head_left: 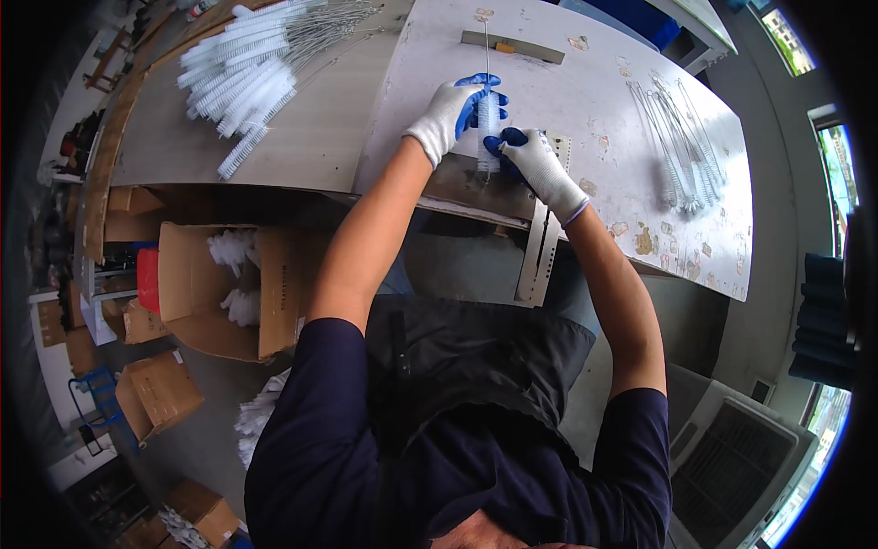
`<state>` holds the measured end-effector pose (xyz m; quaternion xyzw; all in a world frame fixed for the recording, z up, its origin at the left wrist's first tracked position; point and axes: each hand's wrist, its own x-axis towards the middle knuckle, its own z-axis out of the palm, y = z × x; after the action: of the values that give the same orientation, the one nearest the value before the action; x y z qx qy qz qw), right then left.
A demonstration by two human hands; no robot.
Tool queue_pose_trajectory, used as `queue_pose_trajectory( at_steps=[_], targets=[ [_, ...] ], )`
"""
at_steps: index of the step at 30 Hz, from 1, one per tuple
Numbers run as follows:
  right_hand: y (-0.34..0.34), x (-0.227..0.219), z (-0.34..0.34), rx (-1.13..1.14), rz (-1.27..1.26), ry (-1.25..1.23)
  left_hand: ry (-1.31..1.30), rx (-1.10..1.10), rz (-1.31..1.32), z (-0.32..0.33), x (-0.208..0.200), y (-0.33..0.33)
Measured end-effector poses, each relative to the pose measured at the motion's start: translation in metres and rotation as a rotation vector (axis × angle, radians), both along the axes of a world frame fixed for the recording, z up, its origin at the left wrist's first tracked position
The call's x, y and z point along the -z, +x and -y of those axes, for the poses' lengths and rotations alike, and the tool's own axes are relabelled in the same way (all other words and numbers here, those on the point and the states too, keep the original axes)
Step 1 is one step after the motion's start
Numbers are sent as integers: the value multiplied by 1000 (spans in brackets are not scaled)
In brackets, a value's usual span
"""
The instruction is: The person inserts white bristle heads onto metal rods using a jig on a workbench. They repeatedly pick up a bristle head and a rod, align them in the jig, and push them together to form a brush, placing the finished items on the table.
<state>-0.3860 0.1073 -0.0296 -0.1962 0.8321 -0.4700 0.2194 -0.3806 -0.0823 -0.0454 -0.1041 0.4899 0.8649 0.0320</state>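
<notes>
A brush with white bristles [487, 151] on a twisted wire stem stands lengthwise before me, its stem pointing to the far side of the table. Both of my hands wear white gloves with blue-coated fingers. My left hand [455, 112] is closed round the upper part of the bristles, where the wire begins. Lower down, my right hand [534, 163] pinches at the right side of the bristles with thumb and fingertips. Beneath the brush's near end lies a dark metal plate [457, 194] at the table edge. Beside my right hand runs a strip with holes [540, 252].
A heap of white brushes [242, 78] covers the left tabletop. Several bare wire stems [681, 151] lie at the right. A grey metal bar [535, 51] with an orange piece sits beyond my hands. Below left stands an open cardboard box [197, 293] holding more brushes.
</notes>
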Motion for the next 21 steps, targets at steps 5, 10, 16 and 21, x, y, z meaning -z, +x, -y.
queue_pose_trajectory(
  at_steps=[5, 10, 16, 21],
  targets=[
    [2, -4, 2, -64, -50, 32, -245, -148, 41, -4, 0, -1],
    [5, 0, -2, -133, -308, 292, -358, -302, 77, -20, 0, -7],
    [23, -14, -33, -316, -895, 125, -495, -297, 194, -26, -24, 3],
    [11, -18, -28, -753, -1176, 317, -523, -291, 127, -17, -7, -2]
  ],
)
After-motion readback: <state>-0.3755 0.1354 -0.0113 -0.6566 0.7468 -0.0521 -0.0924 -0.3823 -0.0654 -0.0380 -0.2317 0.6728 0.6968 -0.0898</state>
